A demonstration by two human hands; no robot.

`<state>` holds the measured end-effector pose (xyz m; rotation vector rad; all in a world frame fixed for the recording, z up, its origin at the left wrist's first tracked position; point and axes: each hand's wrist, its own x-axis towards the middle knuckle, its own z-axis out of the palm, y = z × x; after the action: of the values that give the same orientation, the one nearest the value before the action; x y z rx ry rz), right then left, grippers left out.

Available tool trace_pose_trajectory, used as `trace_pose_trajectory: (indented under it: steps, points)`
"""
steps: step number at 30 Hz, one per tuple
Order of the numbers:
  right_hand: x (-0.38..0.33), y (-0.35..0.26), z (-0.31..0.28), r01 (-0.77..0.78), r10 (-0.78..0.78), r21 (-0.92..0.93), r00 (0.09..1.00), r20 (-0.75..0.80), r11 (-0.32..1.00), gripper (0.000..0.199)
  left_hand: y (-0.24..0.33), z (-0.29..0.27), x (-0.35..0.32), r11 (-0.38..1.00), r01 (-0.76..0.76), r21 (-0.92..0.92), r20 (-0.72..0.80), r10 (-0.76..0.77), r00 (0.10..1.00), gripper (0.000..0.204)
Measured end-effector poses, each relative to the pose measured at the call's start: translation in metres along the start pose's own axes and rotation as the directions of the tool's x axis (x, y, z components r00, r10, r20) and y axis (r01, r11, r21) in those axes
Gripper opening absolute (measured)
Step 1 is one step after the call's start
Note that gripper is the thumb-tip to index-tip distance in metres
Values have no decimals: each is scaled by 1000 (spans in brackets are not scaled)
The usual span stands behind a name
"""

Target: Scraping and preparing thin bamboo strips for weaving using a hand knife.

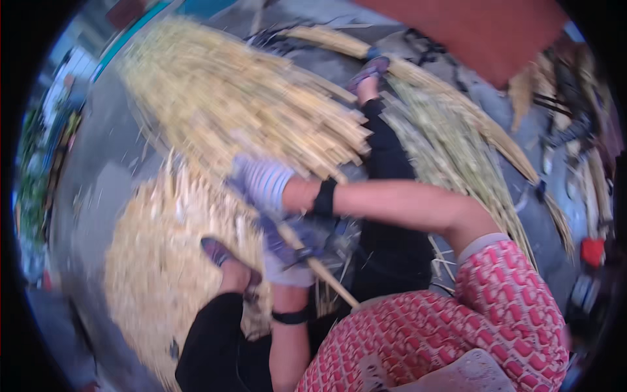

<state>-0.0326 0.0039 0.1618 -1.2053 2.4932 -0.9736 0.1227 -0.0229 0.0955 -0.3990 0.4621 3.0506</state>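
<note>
My left hand (pixel 285 251), in a pale and purplish work glove, is in front of my lap. It appears closed around a thin wooden stick (pixel 334 285), which slants down toward my clothing. My right hand (pixel 258 181), in a blue-and-white striped glove, reaches across to the left, just above the left hand. Its fingers are smeared by motion, so their grip is unclear. The right hand overlaps the lower edge of a large fanned bundle of pale straw-coloured stalks (pixel 241 98). Beneath both hands lies a wide heap of pale stalk pieces (pixel 163 255).
Greenish stalks (pixel 444 130) lie to the right of my outstretched leg, beside a long bound stalk bundle (pixel 464 98). A reddish-brown sheet (pixel 477 32) spreads at the far right. A small red object (pixel 592 251) sits near the right rim. My shod feet rest among the stalks.
</note>
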Motion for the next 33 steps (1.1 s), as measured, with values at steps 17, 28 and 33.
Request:
trace_pose_trajectory:
  steps: [17, 28, 33]
  points:
    - [-427, 45, -92, -806, 802, -291, 335, 494, 516, 29, 57, -26, 207, 746, -325, 582, -188, 512, 838, 42]
    - [-355, 82, 5, -731, 762, 417, 635, 128, 540, 9, -56, -44, 142, 979, -192, 67, -550, 197, 812, 19]
    - [-505, 102, -17, -814, 805, -191, 576, -140, 549, 16, 137, -150, 160, 748, -340, 571, -519, 649, 557, 26]
